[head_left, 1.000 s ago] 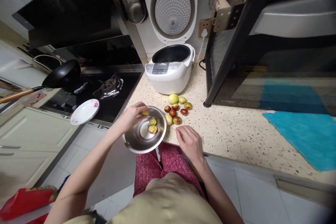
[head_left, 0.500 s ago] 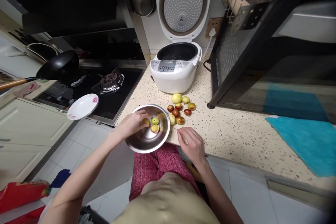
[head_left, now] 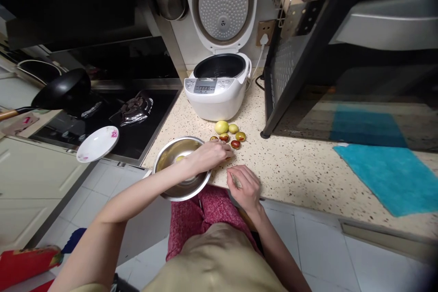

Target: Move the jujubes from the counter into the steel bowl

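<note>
My left hand [head_left: 212, 155] reaches across the steel bowl [head_left: 164, 190] to the jujubes on the counter. Its fingers are closed down over a jujube [head_left: 228, 158], mostly hidden beneath them. Just beyond the fingertips lie a dark red jujube [head_left: 235, 144] and several others, some greenish yellow, such as the large one [head_left: 221, 127]. Inside the bowl a yellow-green jujube [head_left: 179, 158] shows; my forearm covers the rest. My right hand [head_left: 245, 187] is at the counter's front edge, fingers curled toward the thumb; whatever they hold, if anything, is hidden.
Behind the fruit stands a white rice cooker [head_left: 216, 102] with its lid up. A black oven [head_left: 328, 100] and a blue cloth [head_left: 390, 178] are on the right. To the left are a gas stove [head_left: 137, 109], a wok [head_left: 63, 89] and a white plate [head_left: 97, 144] at the stove's edge.
My left hand has moved right, out of the bowl and onto the jujubes on the counter. My right hand keeps its curled pose. The view has shifted slightly.
</note>
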`<action>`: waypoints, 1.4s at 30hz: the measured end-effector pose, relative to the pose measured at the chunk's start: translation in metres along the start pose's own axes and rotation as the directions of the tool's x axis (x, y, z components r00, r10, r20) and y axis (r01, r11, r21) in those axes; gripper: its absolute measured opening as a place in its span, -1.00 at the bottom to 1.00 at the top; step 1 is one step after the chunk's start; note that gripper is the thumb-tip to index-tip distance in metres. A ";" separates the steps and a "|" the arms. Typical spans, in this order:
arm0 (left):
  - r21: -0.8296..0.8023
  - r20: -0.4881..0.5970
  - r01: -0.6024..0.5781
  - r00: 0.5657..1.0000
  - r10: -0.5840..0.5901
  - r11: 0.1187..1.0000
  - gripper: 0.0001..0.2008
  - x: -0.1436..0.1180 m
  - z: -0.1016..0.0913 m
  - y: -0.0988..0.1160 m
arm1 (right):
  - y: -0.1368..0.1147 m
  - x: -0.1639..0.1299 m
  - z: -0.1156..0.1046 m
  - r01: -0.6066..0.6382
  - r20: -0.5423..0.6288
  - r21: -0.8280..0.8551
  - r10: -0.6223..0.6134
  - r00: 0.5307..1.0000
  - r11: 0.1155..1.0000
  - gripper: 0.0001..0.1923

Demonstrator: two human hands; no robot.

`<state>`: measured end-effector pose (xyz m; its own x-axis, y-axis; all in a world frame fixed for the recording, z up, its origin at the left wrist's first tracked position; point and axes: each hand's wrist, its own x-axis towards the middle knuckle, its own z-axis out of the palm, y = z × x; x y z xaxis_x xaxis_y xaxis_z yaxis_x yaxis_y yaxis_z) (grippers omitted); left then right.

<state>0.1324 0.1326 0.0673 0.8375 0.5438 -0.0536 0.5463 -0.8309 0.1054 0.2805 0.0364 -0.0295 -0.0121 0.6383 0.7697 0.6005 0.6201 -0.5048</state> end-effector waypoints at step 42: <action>-0.136 -0.088 0.330 0.935 -0.343 0.934 -0.72 -0.161 0.028 -0.017 | 0.002 -0.002 0.006 0.042 0.026 -0.085 -0.040 0.999 0.995 -0.84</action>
<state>-0.0114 0.0564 0.0466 0.5950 0.8038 0.0007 0.7847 -0.5811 0.2158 0.2771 0.0393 -0.0351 -0.0573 0.6246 0.7788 0.6656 0.6053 -0.4365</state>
